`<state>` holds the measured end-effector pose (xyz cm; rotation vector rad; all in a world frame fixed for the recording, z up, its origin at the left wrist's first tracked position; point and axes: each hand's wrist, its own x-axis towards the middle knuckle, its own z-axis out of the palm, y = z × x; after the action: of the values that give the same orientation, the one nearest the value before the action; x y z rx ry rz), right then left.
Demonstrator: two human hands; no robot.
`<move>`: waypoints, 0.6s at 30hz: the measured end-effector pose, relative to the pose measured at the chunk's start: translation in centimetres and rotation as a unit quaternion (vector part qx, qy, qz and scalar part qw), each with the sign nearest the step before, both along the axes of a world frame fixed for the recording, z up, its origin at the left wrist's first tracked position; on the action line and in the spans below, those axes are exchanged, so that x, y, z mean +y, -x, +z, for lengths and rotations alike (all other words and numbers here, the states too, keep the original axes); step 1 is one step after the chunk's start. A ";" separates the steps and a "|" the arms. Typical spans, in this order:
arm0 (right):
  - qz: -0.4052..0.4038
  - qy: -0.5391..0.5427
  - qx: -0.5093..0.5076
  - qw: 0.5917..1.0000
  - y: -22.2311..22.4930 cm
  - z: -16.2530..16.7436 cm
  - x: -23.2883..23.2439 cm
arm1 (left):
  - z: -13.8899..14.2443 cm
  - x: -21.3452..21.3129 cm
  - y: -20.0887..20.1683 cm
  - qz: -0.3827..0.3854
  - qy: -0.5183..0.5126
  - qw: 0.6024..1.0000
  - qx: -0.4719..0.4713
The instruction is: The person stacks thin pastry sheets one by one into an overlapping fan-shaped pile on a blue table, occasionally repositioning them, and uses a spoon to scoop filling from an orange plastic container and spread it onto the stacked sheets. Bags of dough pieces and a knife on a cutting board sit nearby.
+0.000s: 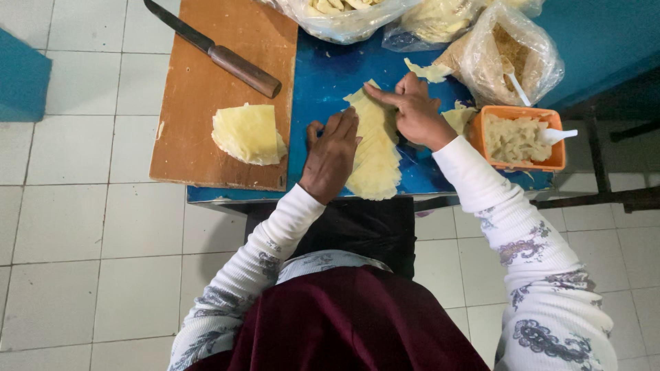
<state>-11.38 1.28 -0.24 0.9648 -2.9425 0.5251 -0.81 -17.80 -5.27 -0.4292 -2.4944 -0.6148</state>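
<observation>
Head view: both hands, left hand (332, 154) and right hand (416, 110), press spread on dough sheets (377, 154); knife (213, 51), orange tub (519, 137) nearby.

— What's underfoot?
— A floor (75, 240) of pale square tiles with grey grout.
— And furniture?
— A small blue table (323, 75); a blue wall (605, 34) behind, dark metal legs (605, 196) beside.

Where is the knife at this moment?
In the head view, the knife lies diagonally across the far end of the wooden cutting board, upper left, beyond the wedge-shaped stack of wrappers.

Orange tub (481, 134) crowds right; bare blue table (316, 89) free left.
</observation>
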 end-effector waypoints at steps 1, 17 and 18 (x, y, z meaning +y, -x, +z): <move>-0.022 -0.031 -0.009 0.999 -0.2 -0.2 0.0 | 0.0 0.0 0.0 0.001 0.001 1.000 0.001; 0.001 -0.196 0.336 0.921 -1.3 -1.4 1.3 | 0.2 -0.1 -0.2 0.002 0.015 1.000 0.000; -0.006 -0.190 0.311 0.931 -1.2 -1.2 1.7 | 0.2 -0.1 -0.1 0.005 0.020 1.000 0.004</move>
<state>-10.15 2.97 -1.45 0.9114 -2.4866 -0.3232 -0.70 -17.87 -5.04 -0.4335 -2.5021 -0.5598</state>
